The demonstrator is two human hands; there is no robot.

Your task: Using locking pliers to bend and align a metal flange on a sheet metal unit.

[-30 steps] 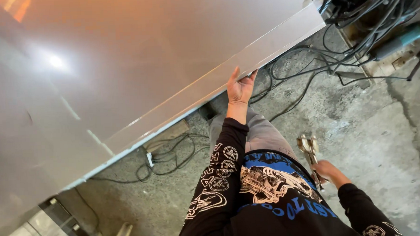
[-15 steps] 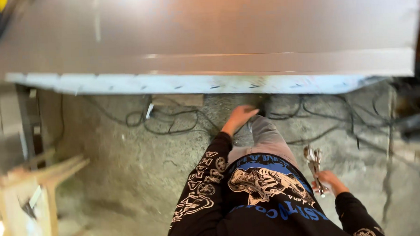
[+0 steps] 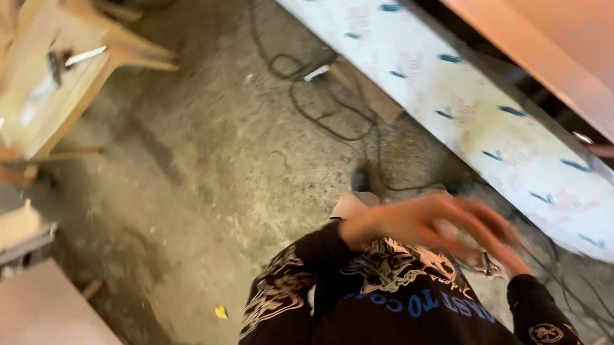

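Since half a second ago the left hand (image 3: 419, 223) has left the underside of the sheet-metal panel (image 3: 498, 116) and swung across the chest toward the right hand (image 3: 504, 260); the view has also turned left, bringing a pale wooden stool (image 3: 61, 73) into frame. The metal hand tool, seemingly pliers (image 3: 485, 263), sits low at the person's right side, in front of the dark printed sweatshirt (image 3: 396, 306). Right hand: closed around the tool, judging by the small metal part showing, though blur hides the fingers. Left hand: fingers spread and loosely curled, holding nothing I can make out, overlapping the right hand in the picture; contact cannot be told. Panel edge, with white protective film printed in blue, runs diagonally just beyond both hands. Black cables (image 3: 331, 102) trail over the rough concrete floor (image 3: 204, 197); a small yellow scrap (image 3: 220, 311) lies near the left elbow. Judgement: any handover goes best slowed down, tool gripped firmly before the other hand lets go, feet kept off the cables.
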